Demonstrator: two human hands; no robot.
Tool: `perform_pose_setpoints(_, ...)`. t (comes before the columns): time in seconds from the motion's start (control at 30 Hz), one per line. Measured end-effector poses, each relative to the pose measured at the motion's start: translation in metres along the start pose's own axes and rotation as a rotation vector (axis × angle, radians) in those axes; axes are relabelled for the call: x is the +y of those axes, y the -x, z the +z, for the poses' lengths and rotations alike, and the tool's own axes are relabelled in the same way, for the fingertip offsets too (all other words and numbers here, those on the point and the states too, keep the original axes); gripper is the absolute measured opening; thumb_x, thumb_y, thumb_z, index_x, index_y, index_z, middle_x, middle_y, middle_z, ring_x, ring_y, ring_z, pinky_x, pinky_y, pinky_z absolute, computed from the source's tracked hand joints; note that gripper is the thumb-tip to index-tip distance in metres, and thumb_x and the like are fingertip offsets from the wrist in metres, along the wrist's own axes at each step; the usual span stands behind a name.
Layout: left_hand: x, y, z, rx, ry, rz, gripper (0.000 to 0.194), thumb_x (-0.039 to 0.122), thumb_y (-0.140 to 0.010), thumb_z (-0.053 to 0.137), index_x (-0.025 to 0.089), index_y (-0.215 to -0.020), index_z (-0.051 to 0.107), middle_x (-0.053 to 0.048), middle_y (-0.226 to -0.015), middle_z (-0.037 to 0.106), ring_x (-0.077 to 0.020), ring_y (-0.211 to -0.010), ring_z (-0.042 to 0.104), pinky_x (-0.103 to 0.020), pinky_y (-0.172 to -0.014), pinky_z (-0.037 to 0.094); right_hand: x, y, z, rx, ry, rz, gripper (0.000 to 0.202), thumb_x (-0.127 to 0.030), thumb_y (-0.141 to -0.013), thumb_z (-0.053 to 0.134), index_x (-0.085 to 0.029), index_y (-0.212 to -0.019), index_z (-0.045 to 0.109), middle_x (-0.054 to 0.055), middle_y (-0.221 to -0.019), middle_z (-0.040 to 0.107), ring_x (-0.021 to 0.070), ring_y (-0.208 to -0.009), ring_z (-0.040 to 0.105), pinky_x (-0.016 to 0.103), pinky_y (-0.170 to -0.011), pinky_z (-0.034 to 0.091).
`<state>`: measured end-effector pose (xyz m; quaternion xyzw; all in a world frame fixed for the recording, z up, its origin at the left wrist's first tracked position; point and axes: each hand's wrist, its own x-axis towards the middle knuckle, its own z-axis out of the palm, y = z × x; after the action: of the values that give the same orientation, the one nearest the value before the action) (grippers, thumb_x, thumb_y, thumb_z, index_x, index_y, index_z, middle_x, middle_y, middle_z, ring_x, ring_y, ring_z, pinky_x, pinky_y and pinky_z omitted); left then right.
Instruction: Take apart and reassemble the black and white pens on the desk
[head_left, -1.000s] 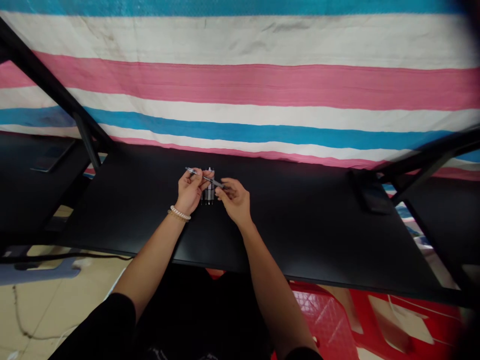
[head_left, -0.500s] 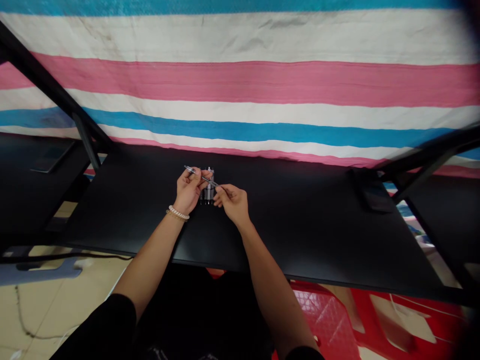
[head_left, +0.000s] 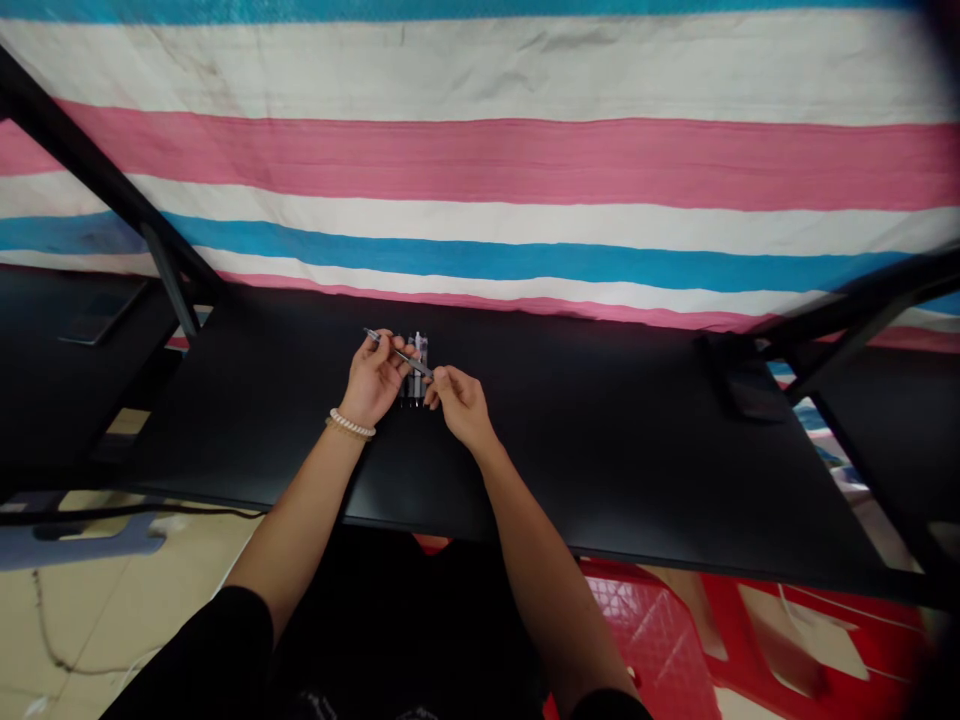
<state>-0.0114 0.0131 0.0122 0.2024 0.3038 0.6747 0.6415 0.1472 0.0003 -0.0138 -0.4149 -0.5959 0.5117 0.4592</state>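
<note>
My left hand (head_left: 373, 380), with a pale coiled band on the wrist, pinches a slim pen (head_left: 409, 360) near its clear upper part. The pen slants down to the right above the black table. At its lower, dark end, my right hand (head_left: 460, 402) grips it between thumb and fingers. Beneath and between both hands, several more pens (head_left: 418, 385) lie side by side on the table, clear and grey with dark ends. My fingers partly hide them.
A black table (head_left: 600, 440) spans the view before a striped sheet (head_left: 525, 160). Black slanted frame bars (head_left: 112, 180) stand at both sides. A dark flat object (head_left: 750, 385) lies on the right and a phone-like slab (head_left: 103, 315) on the left table. A red stool (head_left: 645, 630) is below.
Both hands and the pen have shifted slightly to the left. The left fingers have loosened a little along the pen; the pens on the table stay put.
</note>
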Motion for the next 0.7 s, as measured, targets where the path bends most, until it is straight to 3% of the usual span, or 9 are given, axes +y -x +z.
perform_pose_setpoints(0.1, 0.015, 0.001, -0.002, -0.007, 0.144, -0.067, 0.015, 0.028, -0.098, 0.062, 0.021, -0.085, 0.059, 0.005, -0.067, 0.053, -0.0068, -0.058, 0.055, -0.023, -0.067, 0.054, 0.0, -0.002, -0.002, 0.101, -0.003, -0.005, 0.054, -0.073, -0.093, 0.05, -0.022, -0.09, 0.064, -0.001, -0.063, 0.064, 0.0123, -0.052, 0.058, 0.026, -0.054, 0.049)
perform_pose_setpoints(0.17, 0.024, 0.002, -0.004, 0.001, 0.166, -0.089, 0.036, 0.045, -0.101, 0.052, 0.02, -0.075, 0.054, 0.005, -0.057, 0.04, -0.0072, -0.047, 0.04, -0.021, -0.049, 0.043, 0.0, -0.002, -0.003, 0.151, 0.013, 0.006, 0.056, -0.074, -0.095, 0.046, -0.022, -0.088, 0.064, -0.001, -0.06, 0.062, 0.0122, -0.05, 0.056, 0.026, -0.053, 0.047)
perform_pose_setpoints(0.23, 0.031, 0.004, -0.007, 0.037, 0.142, -0.107, 0.051, 0.055, -0.101, 0.043, 0.021, -0.064, 0.043, 0.006, -0.052, 0.028, -0.0076, -0.041, 0.027, -0.022, -0.04, 0.031, -0.001, -0.002, -0.002, 0.166, 0.042, 0.013, 0.059, -0.075, -0.095, 0.042, -0.022, -0.085, 0.064, 0.0, -0.059, 0.062, 0.0125, -0.05, 0.056, 0.026, -0.052, 0.046)
perform_pose_setpoints(0.33, 0.035, 0.006, -0.01, 0.073, 0.109, -0.154, 0.052, 0.052, -0.103, 0.035, 0.021, -0.06, 0.033, 0.006, -0.05, 0.019, -0.008, -0.039, 0.016, -0.023, -0.037, 0.022, -0.002, -0.002, -0.001, 0.147, 0.073, 0.021, 0.059, -0.076, -0.094, 0.043, -0.022, -0.084, 0.064, 0.0, -0.058, 0.062, 0.0128, -0.049, 0.055, 0.026, -0.051, 0.046)
perform_pose_setpoints(0.47, 0.035, 0.005, -0.011, 0.069, 0.115, -0.138, 0.045, 0.049, -0.101, 0.033, 0.021, -0.069, 0.045, 0.007, -0.05, 0.019, -0.0084, -0.04, 0.014, -0.022, -0.037, 0.021, 0.002, -0.002, -0.001, 0.132, 0.09, 0.017, 0.056, -0.073, -0.096, 0.043, -0.022, -0.085, 0.063, -0.001, -0.059, 0.061, 0.0125, -0.049, 0.055, 0.026, -0.051, 0.043)
perform_pose_setpoints(0.7, 0.044, 0.006, -0.012, 0.05, 0.116, -0.104, 0.044, 0.051, -0.101, 0.032, 0.021, -0.073, 0.048, 0.008, -0.049, 0.019, -0.0085, -0.039, 0.014, -0.023, -0.038, 0.02, 0.011, -0.003, -0.003, 0.086, 0.312, -0.043, 0.042, -0.056, -0.102, 0.045, -0.023, -0.082, 0.061, 0.0, -0.062, 0.062, 0.0142, -0.055, 0.057, 0.028, -0.057, 0.042)
